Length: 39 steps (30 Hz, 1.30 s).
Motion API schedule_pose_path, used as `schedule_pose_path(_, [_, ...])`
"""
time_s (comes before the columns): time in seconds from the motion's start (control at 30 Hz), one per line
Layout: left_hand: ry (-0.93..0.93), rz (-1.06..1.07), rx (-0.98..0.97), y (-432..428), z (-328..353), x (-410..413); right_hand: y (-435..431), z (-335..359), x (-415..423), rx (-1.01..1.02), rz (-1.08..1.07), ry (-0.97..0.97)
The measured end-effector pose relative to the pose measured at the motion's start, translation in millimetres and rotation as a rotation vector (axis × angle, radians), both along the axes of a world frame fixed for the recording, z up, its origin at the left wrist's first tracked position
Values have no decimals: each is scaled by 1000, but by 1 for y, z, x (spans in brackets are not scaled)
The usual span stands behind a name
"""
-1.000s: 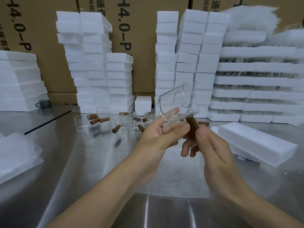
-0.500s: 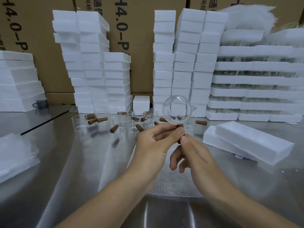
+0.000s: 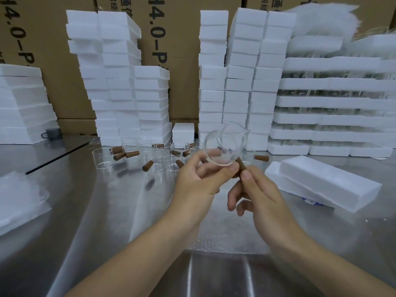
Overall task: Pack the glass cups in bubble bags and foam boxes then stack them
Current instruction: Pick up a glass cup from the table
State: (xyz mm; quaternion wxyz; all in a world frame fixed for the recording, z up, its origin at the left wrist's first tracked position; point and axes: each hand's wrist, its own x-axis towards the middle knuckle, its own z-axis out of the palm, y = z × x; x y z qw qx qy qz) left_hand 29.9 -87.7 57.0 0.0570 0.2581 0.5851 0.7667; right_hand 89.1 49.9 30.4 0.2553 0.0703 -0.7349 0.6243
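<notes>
The glass cup (image 3: 225, 146) is up in the air over the metal table (image 3: 85, 211). The left hand (image 3: 199, 179) pinches its bottom. The right hand (image 3: 255, 189) pinches its brown handle (image 3: 241, 165). Glass looks slippery and breaks easily, so the handle is the safest place to hold.

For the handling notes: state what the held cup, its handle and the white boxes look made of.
The cup: clear glossy glass; the background shows through it. The handle: brown, matte, probably wood, though no grain is discernible. The boxes: white matte foam, likely polystyrene, faintly grainy surface.
</notes>
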Motion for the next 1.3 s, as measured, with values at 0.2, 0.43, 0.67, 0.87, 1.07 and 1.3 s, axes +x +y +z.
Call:
schedule_pose_path(0.2, [237,66,-145,-10,2,-15,16,10,1,121,-185,99])
schedule_pose_path(0.43, [470,224,-301,-16,1,-20,21,11,2,231,-265,153])
schedule_pose_path(0.67, [488,280,-307,-16,0,-21,21,12,4,199,-225,167])
schedule_pose_path(0.87, [279,40,-215,-15,4,-22,18,10,7,309,-148,142])
schedule_pose_path(1.07, [143,-168,-198,-18,4,-25,21,15,5,315,-136,155])
schedule_pose_path(1.3, [433,105,-283,-27,5,-33,32,21,6,459,-270,225])
